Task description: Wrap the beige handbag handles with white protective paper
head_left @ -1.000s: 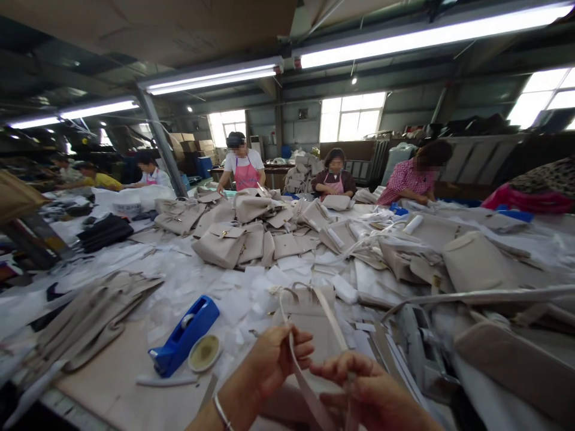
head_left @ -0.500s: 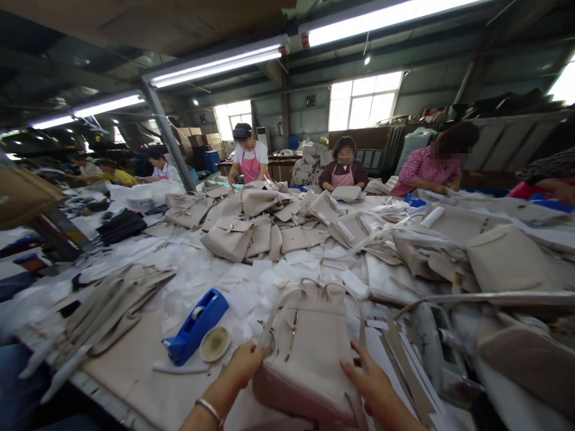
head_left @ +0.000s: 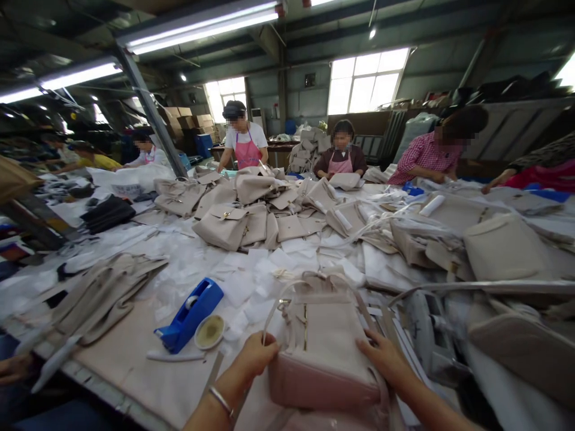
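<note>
A beige backpack (head_left: 330, 329) with a gold zipper on its front lies before me, its bottom panel facing me. My left hand (head_left: 255, 358) is closed on the left side of the bag, near a thin strap. At the opposite side, my right hand (head_left: 381, 359) grips the edge, with part of its fingers hidden. Loops of strap show at the bag's top. To the left of my left hand are a blue tape dispenser (head_left: 191, 317) and a small round dish (head_left: 209, 332).
Beige bags (head_left: 233, 224) are piled across the table's middle among white sheets. A grey tape dispenser (head_left: 433, 338) stands right of the backpack. Beige material (head_left: 110, 293) lies at left. Another person's hand (head_left: 15, 368) shows at the left edge. Several co-workers are across the table.
The backpack has shifted slightly right and its bottom panel shows more squarely to me. Both hands moved with it, still holding its sides. The camera view has tilted down a little.
</note>
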{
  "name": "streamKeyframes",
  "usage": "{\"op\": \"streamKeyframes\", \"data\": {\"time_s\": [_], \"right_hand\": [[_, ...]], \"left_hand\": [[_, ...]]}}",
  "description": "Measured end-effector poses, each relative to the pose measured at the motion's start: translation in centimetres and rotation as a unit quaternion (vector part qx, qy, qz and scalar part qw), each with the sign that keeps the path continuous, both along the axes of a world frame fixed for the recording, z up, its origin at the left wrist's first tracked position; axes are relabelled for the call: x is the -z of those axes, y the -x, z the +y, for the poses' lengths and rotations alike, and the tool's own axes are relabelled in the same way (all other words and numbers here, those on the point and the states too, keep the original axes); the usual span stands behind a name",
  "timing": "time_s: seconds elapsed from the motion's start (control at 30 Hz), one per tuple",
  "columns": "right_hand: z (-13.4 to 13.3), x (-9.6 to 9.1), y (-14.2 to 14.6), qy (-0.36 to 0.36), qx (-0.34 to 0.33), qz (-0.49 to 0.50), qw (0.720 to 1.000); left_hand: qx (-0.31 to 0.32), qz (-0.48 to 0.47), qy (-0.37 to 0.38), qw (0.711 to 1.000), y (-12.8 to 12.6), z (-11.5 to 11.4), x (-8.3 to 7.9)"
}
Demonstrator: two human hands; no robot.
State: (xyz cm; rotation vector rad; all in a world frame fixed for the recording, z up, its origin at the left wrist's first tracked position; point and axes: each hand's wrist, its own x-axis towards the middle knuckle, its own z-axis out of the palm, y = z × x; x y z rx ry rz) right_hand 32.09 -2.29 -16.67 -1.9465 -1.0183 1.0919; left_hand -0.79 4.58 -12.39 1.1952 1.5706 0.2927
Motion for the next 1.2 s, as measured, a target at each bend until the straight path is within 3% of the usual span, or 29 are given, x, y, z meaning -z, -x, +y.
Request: {"op": "streamKeyframes", "data": {"time_s": [0.1, 0.17, 0.27, 0.33, 0.4, 0.47, 0.6, 0.77, 0.93, 1.0, 1.1, 1.2], "right_hand": [[-0.6, 1.5, -1.3, 0.000, -0.025, -0.026, 0.999], [-0.5, 0.7, -1.9, -0.042, -0.037, -0.158, 0.986], [0.6, -2.2, -1.1, -0.162, -0.072, -0.375, 0.910], [1.9, -4.2, 1.1, -0.206, -0.155, -0.390, 0.884], [3.7, -5.2, 4.2, -0.192, -0.267, -0.339, 0.881], [5.6, -5.1, 7.4, -0.143, -0.340, -0.317, 0.874], [8.7, -2.5, 11.8, -0.060, -0.383, -0.341, 0.856], [10.1, 0.0, 12.6, -0.024, -0.374, -0.329, 0.867], [10.2, 0.1, 11.0, -0.047, -0.377, -0.258, 0.888], [10.2, 0.0, 10.4, -0.061, -0.386, -0.230, 0.891], [10.3, 0.1, 9.5, -0.087, -0.380, -0.176, 0.904], [10.4, 0.2, 9.1, -0.101, -0.361, -0.138, 0.917]], "left_hand": [[0.021, 0.010, -0.021, 1.000, 0.5, 0.6, -0.1], [0.034, 0.032, -0.051, 0.998, 1.0, 1.3, -0.4], [0.049, 0.078, -0.113, 0.989, 0.5, 2.2, -0.3], [0.070, 0.102, -0.142, 0.982, -0.8, 2.3, 0.2], [0.097, 0.127, -0.150, 0.976, -2.2, 2.2, 0.8], [0.118, 0.155, -0.147, 0.970, -3.4, 2.0, 1.3], [0.134, 0.188, -0.137, 0.963, -4.1, 1.9, 1.8], [0.096, 0.204, -0.120, 0.967, -3.7, 1.9, 2.7], [0.064, 0.197, -0.092, 0.974, -3.7, 1.8, 3.3], [0.063, 0.217, -0.131, 0.965, -3.9, 1.8, 2.9], [0.095, 0.247, -0.224, 0.938, -4.5, 2.1, 1.8], [0.175, 0.242, -0.214, 0.930, -5.5, 2.7, 0.9]]}}
